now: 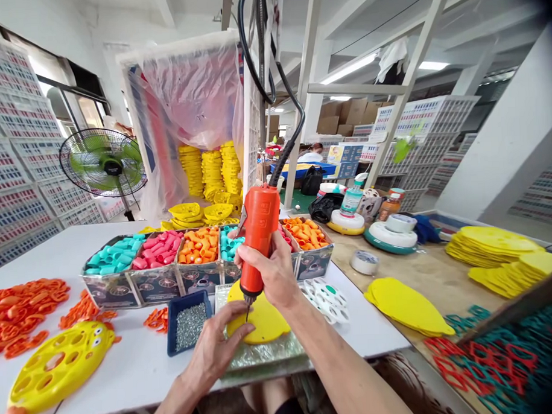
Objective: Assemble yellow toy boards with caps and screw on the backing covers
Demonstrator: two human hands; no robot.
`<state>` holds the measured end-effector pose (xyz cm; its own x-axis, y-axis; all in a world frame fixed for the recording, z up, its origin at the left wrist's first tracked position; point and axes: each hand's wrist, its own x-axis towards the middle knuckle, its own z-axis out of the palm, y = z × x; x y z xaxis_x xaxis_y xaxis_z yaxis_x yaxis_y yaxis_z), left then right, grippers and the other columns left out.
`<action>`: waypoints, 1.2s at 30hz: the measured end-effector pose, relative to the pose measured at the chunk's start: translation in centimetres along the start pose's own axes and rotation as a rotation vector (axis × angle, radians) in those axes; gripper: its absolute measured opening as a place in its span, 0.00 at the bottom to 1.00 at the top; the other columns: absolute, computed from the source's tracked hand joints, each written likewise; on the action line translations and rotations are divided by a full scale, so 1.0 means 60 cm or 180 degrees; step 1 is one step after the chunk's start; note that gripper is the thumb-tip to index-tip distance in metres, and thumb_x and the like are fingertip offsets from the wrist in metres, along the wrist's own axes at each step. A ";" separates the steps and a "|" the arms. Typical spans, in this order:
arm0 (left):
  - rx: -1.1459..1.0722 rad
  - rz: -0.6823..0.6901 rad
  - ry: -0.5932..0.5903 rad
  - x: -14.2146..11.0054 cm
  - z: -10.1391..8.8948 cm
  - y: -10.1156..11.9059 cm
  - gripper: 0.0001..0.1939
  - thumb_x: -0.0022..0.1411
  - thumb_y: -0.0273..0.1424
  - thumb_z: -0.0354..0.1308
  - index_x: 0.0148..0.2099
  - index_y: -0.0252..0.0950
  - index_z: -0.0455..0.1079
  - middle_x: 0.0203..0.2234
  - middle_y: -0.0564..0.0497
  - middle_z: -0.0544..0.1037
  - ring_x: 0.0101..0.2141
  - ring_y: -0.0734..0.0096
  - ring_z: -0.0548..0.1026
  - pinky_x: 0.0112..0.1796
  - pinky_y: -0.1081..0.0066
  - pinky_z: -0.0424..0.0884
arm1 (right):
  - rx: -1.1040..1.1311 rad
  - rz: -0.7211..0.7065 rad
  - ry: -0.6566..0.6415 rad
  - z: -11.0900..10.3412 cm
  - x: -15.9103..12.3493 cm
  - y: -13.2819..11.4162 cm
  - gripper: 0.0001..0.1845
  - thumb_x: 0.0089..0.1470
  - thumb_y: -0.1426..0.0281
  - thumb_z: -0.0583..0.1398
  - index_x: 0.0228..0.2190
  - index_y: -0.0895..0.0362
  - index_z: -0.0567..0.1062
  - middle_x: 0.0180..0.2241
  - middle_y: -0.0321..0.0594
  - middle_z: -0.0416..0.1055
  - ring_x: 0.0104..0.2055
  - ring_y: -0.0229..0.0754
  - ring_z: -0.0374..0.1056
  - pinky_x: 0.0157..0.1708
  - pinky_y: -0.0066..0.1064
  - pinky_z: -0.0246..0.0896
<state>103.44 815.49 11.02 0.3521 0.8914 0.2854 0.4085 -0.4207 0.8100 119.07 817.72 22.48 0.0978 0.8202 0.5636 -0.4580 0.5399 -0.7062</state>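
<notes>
Head view: right hand (271, 270) grips orange screwdriver (258, 241); left hand (217, 348) pinches yellow plate (262, 322); bit tip hidden.

Surfaces: mostly moulded plastic.
Screwdriver (259, 244) glossy orange plastic; yellow plate (264, 322) smooth plastic; screws (189, 325) bright metal; table (128, 369) matt white.
</notes>
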 end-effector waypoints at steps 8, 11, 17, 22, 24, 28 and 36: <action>0.1225 0.0026 0.0599 -0.060 0.002 -0.055 0.28 0.53 0.35 0.72 0.55 0.38 0.70 0.47 0.42 0.79 0.49 0.48 0.77 0.50 0.49 0.75 | -0.0053 0.0094 0.0019 0.018 -0.009 0.015 0.17 0.50 0.68 0.68 0.42 0.52 0.73 0.38 0.36 0.77 0.26 0.35 0.69 0.29 0.31 0.70; 0.1298 0.0245 0.0588 -0.062 0.017 -0.055 0.23 0.58 0.31 0.68 0.55 0.38 0.70 0.43 0.44 0.80 0.44 0.53 0.78 0.45 0.54 0.77 | -0.0079 0.0202 0.0047 0.029 -0.014 0.025 0.18 0.49 0.68 0.68 0.42 0.53 0.74 0.38 0.36 0.77 0.26 0.36 0.69 0.29 0.32 0.70; 0.0945 0.0536 0.0613 -0.051 0.021 -0.057 0.14 0.60 0.26 0.67 0.48 0.41 0.73 0.38 0.49 0.81 0.41 0.57 0.78 0.43 0.60 0.76 | -0.0281 0.0283 0.0090 0.033 -0.022 0.042 0.18 0.48 0.67 0.68 0.42 0.54 0.73 0.37 0.36 0.76 0.26 0.36 0.67 0.29 0.31 0.67; 0.0572 0.0061 0.0667 -0.045 0.018 -0.052 0.15 0.54 0.25 0.69 0.44 0.40 0.75 0.36 0.51 0.81 0.39 0.59 0.79 0.42 0.61 0.76 | -0.0287 0.0331 0.0053 0.028 -0.027 0.053 0.18 0.47 0.68 0.68 0.41 0.54 0.72 0.38 0.36 0.76 0.26 0.36 0.68 0.29 0.30 0.67; 0.0510 -0.0083 0.0636 -0.042 0.017 -0.047 0.15 0.53 0.25 0.69 0.43 0.40 0.75 0.36 0.51 0.81 0.38 0.60 0.79 0.42 0.61 0.75 | -0.0259 0.0338 0.0049 0.028 -0.028 0.054 0.18 0.47 0.67 0.68 0.40 0.54 0.72 0.38 0.36 0.76 0.26 0.36 0.68 0.29 0.30 0.68; 0.0488 -0.0112 0.0603 -0.040 0.018 -0.044 0.14 0.54 0.25 0.68 0.44 0.40 0.75 0.36 0.51 0.80 0.38 0.60 0.79 0.42 0.61 0.75 | -0.0285 0.0367 0.0098 0.026 -0.027 0.050 0.18 0.47 0.66 0.69 0.40 0.54 0.73 0.36 0.36 0.76 0.26 0.36 0.68 0.29 0.32 0.69; 0.0932 -0.0020 0.0576 -0.047 0.019 -0.045 0.19 0.54 0.29 0.70 0.48 0.40 0.74 0.37 0.48 0.81 0.40 0.55 0.78 0.45 0.53 0.75 | -0.0304 0.0093 0.0037 0.017 -0.007 0.027 0.17 0.50 0.66 0.67 0.42 0.52 0.73 0.39 0.37 0.77 0.26 0.37 0.69 0.29 0.32 0.70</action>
<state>102.27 813.94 7.45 0.2043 0.8986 0.3884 0.6439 -0.4222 0.6381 117.37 818.06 21.55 0.0961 0.8378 0.5375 -0.3745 0.5308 -0.7603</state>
